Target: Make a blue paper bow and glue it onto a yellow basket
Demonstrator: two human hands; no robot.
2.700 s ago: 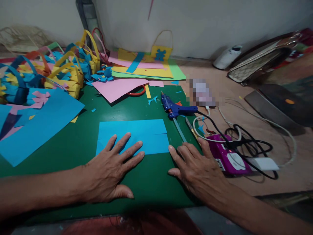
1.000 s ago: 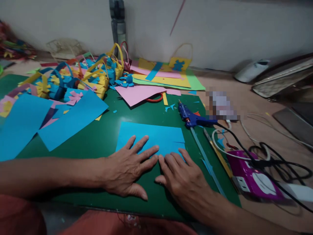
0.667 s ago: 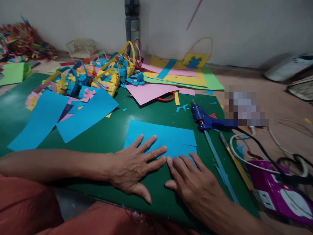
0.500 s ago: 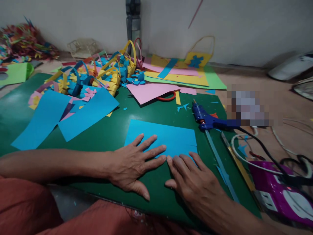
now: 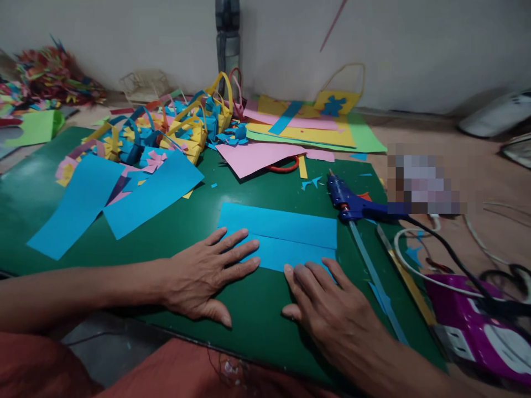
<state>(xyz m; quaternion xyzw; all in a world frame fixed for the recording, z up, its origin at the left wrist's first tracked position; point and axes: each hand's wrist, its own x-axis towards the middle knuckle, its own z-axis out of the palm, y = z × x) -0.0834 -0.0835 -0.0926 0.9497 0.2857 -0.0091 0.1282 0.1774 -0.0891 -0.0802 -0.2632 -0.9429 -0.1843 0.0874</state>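
A blue sheet of paper (image 5: 286, 235) lies flat on the green board (image 5: 257, 309), with a crease or folded edge running lengthwise across it. My left hand (image 5: 207, 271) rests over its left end, palm down and fingers spread. At the lower right edge, my right hand (image 5: 327, 304) presses its fingertips onto the paper; the fingers are slightly bent and apart, the thumb stretched to the left. Neither hand grips anything. Part of the sheet's near edge is hidden under the fingers.
A blue glue gun (image 5: 348, 202) with a long glue stick lies to the right, beside a cutter knife (image 5: 406, 276) and a purple power strip (image 5: 477, 326). Blue strips (image 5: 155, 193), small paper baskets (image 5: 186, 132), pink paper (image 5: 257, 159) and red-handled scissors (image 5: 286, 165) lie beyond.
My left hand has slid left along the blue paper, uncovering more of its middle. The lengthwise crease now shows clearly. My right hand has stayed almost in place.
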